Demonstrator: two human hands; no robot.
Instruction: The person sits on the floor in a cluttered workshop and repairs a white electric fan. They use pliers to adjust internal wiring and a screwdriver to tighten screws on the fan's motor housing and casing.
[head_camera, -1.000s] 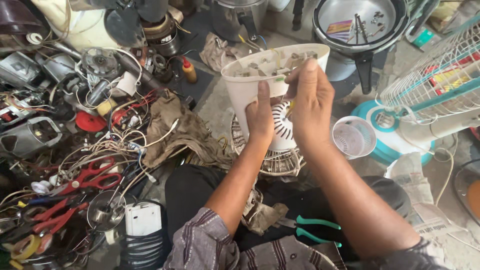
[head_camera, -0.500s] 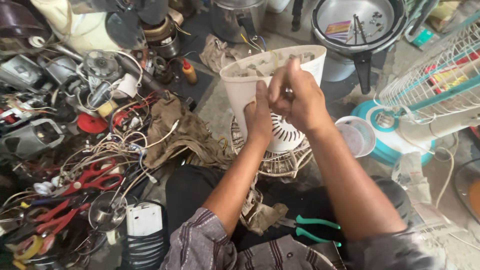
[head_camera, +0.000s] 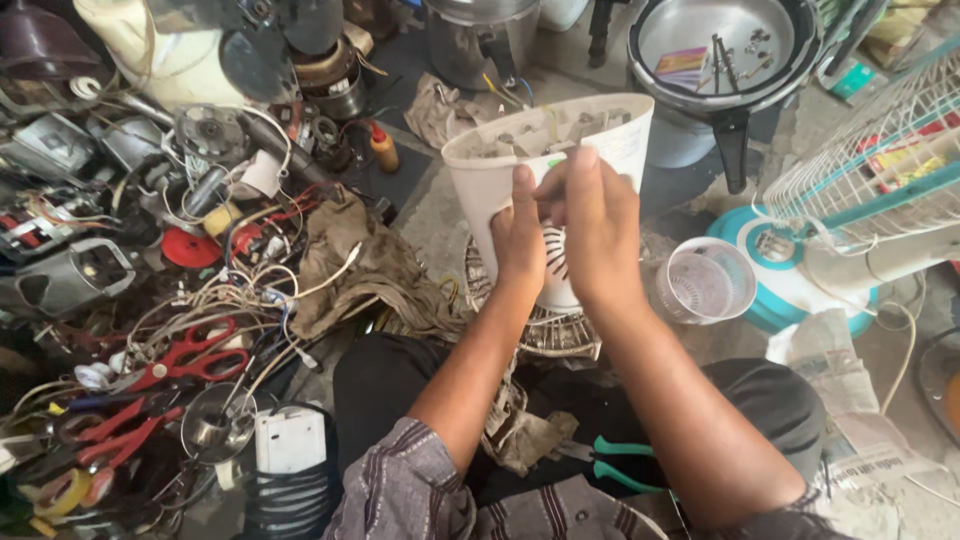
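Left hand (head_camera: 520, 235) grips the near wall of a white housing (head_camera: 500, 165), held upright at centre over a fan grille (head_camera: 560, 335). Right hand (head_camera: 595, 225) curls over the housing's rim, fingertips inside. Red scissors (head_camera: 190, 355) lie far left; a clear cup (head_camera: 705, 280) sits just right.

Both bare forearms reach forward from the lap, side by side and nearly touching at the wrists. The left hand (head_camera: 520, 240) is raised, its thumb straight up and its fingers curled away out of sight. The right hand (head_camera: 596, 225) sits slightly higher, back toward the camera, fingers bent forward and down.
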